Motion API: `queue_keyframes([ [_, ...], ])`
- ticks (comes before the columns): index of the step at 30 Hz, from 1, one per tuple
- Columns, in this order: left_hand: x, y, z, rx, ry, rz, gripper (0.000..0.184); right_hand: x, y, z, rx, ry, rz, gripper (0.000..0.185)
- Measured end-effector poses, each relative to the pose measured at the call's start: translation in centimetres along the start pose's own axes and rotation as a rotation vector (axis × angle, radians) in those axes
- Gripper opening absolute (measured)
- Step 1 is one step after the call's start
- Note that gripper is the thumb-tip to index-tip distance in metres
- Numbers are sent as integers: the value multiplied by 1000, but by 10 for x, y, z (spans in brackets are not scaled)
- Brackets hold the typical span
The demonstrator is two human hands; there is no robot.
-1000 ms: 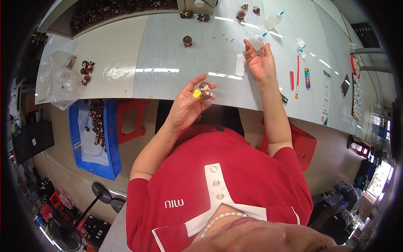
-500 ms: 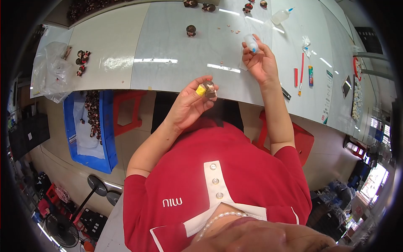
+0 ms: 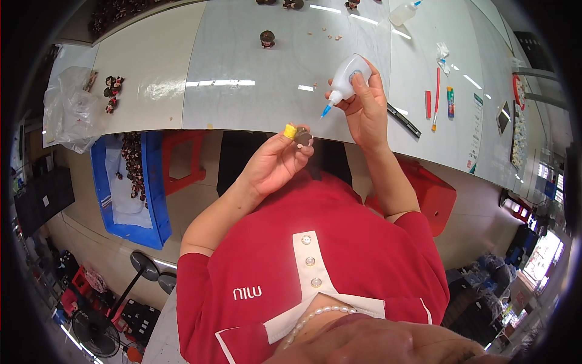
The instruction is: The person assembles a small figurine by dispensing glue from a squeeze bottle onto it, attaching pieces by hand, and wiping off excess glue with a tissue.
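My left hand (image 3: 270,165) is at the table's near edge, its fingers closed round a small brown-headed figurine (image 3: 303,138). A yellow wrap (image 3: 290,131) covers the tip of my left thumb. In my right hand (image 3: 368,115) is a translucent white squeeze bottle (image 3: 347,77), gripped between thumb and fingers. Its blue nozzle (image 3: 327,111) slants down toward the figurine, with a gap between them. Part of the figurine is hidden by my fingers.
A standing figurine (image 3: 267,39), a second squeeze bottle (image 3: 403,13), a red-handled brush (image 3: 436,100) and a green tube (image 3: 450,102) are on the table. At the left are clustered figurines (image 3: 113,88) and a plastic bag (image 3: 73,109). Below stands a blue crate (image 3: 159,200).
My right hand has turned the squeeze bottle and brought it nearer the figurine, nozzle pointing down-left. My left hand has tilted the figurine and lowered slightly.
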State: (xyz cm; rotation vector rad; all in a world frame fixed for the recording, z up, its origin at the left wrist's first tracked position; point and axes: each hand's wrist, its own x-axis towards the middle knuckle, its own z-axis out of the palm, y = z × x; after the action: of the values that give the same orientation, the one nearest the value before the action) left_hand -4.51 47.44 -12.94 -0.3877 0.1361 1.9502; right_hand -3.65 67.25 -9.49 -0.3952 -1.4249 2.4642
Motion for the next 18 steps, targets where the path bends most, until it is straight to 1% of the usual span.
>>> queue_keyframes([
  [18, -2, -4, 3, -69, 27, -2, 27, -13, 2, -3, -248, -155, -328, 44],
])
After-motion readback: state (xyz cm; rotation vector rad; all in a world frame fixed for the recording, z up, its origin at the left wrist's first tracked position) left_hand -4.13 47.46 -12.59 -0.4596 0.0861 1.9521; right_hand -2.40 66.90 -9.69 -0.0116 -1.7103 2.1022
